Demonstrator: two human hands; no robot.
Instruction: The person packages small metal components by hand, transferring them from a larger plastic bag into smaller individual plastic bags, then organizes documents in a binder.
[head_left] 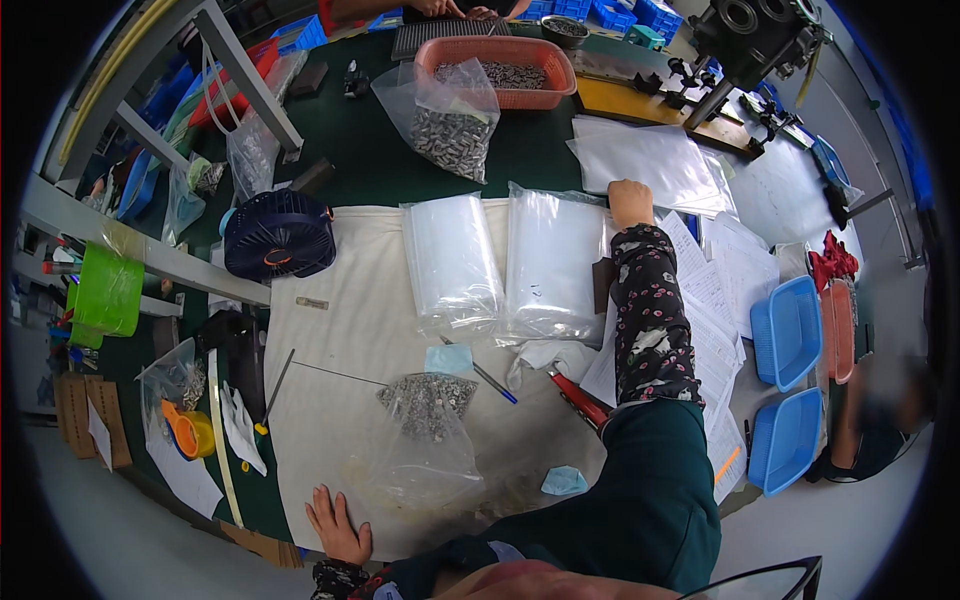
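Observation:
My right hand reaches far forward, fingers curled down on the edge of a stack of clear plastic bags lying on the white cloth. A second stack of clear bags lies just left of it. My left hand rests flat with fingers spread at the near edge of the cloth, next to a clear bag of small grey metal parts. Whether the right hand grips a bag or only presses on it is unclear.
A dark blue desk fan stands at the cloth's left. Behind are a bag of metal parts and an orange basket of parts. Paper sheets and blue trays lie right. A pen and red-handled tool lie mid-cloth.

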